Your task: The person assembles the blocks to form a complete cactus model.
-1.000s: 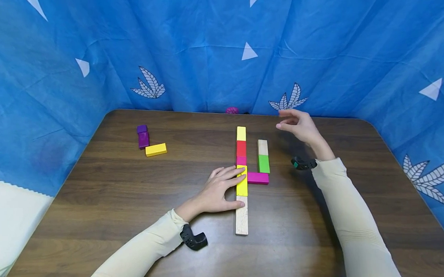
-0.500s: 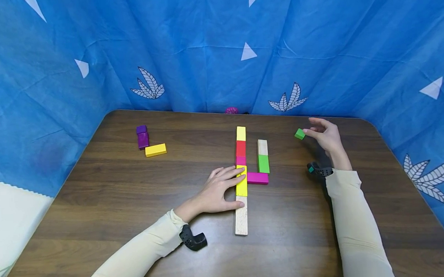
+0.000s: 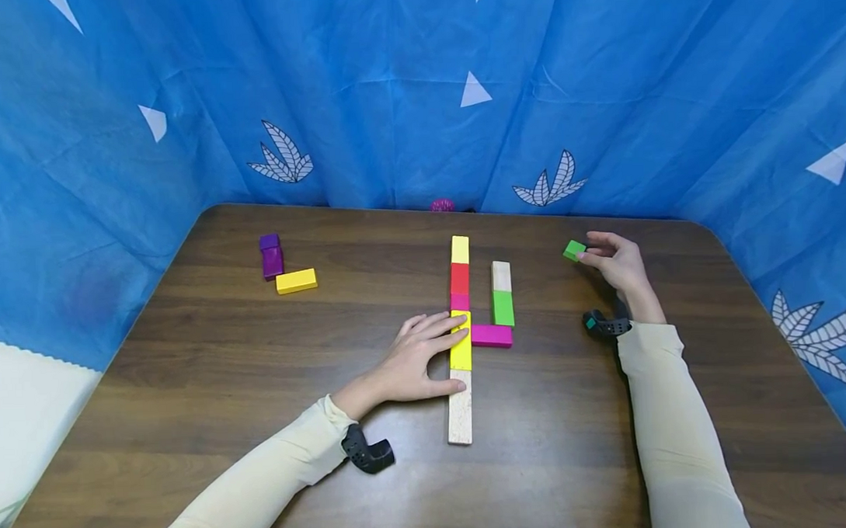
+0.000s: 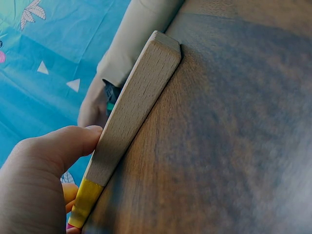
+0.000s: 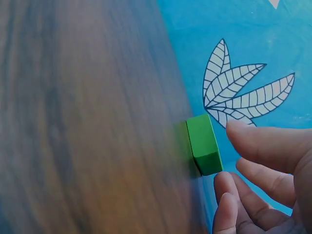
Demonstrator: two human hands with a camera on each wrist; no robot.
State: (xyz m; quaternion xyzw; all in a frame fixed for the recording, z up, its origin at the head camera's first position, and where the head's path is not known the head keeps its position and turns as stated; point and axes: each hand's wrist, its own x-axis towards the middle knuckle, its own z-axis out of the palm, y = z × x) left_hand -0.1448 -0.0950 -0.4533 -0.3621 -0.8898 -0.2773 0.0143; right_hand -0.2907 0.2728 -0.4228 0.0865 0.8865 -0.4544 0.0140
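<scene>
My left hand [image 3: 419, 363] lies across the row of blocks, its fingers spread over the yellow block [image 3: 461, 356] and its thumb on the edge of the long bare-wood block [image 3: 460, 418]. The left wrist view shows that thumb against the side of the wood block [image 4: 134, 97]. At the far right, my right hand [image 3: 620, 266] is beside a small green block [image 3: 573, 250] resting on the table. In the right wrist view, thumb and fingers stand apart near the green block [image 5: 204, 144], holding nothing.
Above the yellow block, the row continues with pink [image 3: 459, 302], red [image 3: 459, 278] and pale yellow [image 3: 460, 249] blocks. A magenta block [image 3: 491, 336] branches right, below green [image 3: 503, 308] and wood [image 3: 501, 277] ones. Purple [image 3: 272, 261] and yellow-orange [image 3: 296, 282] blocks lie left.
My right hand has moved right and slightly nearer, and the small green block now shows to its left. In the last half second it has barely shifted. The left hand stays put.
</scene>
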